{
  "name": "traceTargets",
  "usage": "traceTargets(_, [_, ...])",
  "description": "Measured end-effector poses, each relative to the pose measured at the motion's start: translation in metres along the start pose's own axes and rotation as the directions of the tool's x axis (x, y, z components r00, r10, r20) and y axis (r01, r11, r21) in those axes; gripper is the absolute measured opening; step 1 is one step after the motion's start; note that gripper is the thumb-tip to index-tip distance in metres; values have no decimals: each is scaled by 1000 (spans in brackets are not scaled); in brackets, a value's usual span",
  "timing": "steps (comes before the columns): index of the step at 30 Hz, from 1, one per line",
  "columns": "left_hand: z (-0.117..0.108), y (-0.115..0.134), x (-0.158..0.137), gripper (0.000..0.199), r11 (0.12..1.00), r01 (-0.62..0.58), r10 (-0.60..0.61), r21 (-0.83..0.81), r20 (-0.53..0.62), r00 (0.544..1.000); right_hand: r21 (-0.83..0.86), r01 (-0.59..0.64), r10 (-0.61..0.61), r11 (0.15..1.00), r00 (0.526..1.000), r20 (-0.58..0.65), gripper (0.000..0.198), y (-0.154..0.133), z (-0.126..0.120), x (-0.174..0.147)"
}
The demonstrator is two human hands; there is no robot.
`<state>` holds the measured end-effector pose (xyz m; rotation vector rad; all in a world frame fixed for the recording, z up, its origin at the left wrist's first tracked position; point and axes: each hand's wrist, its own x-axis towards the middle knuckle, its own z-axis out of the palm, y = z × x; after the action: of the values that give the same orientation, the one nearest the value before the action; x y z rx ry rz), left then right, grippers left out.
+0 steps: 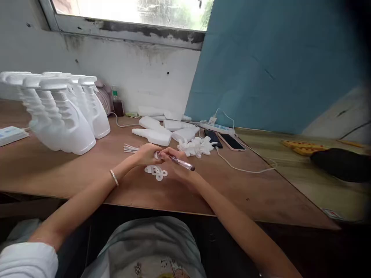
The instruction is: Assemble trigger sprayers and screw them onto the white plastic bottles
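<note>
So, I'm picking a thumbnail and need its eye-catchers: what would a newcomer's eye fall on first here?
Probably the cluster of upright white plastic spray bottles at the left of the brown tabletop. Next, the large blue sheet at the upper right, beside the window. Then, at centre, the right hand holding a slim, shiny, pen-like tool close to the left hand.

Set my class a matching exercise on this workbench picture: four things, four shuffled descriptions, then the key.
Things:
1. Pen-like tool
2. Flat white rings
3. White trigger spray bottles
4. Small bottle of dark liquid

Descriptions:
A. Clustered upright at the picture's left
B. Topped with a green cap
C. Held in the right hand
D. Loose on the brown tabletop, just nearer the wearer than the hands

Pairs: 1-C, 2-D, 3-A, 4-B
</note>
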<state>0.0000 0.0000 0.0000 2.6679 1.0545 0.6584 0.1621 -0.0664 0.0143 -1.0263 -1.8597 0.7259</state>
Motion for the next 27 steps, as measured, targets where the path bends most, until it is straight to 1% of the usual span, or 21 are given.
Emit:
traceTargets(6, [-5, 9, -2, 25, 997, 51, -50, 63, -23, 998, 167, -1, 6, 986, 999, -32, 27, 18, 2, 7])
traceTargets(12, [-5, 11, -2, 27, 998, 34, -33, 52, -25, 999, 211, -3, 4, 978, 1000, -4, 25, 24, 3, 8])
traceTargets(17, [-6, 16, -3, 37, 999, 38, -38, -13, -3, 999, 157, 12, -13, 988, 1000, 5, 24, 23, 2, 7])
traceTargets(21, [-7, 16, -3, 45, 999, 19, -19, -39, 8, 1000, 92, 19, -17, 996, 1000, -24, 12, 26, 5, 6])
traceTargets(24, [-6, 15, -3, 50, 1000, 19, -18, -25, 15, 1000, 54, 32, -29, 998, 998, -48, 15, 29, 7, 6])
traceTargets(27, [-4, 14, -2, 55, 1000, 19, -19, -23, 0, 1000, 37, 42, -40, 998, 998, -52, 15, 29, 7, 6])
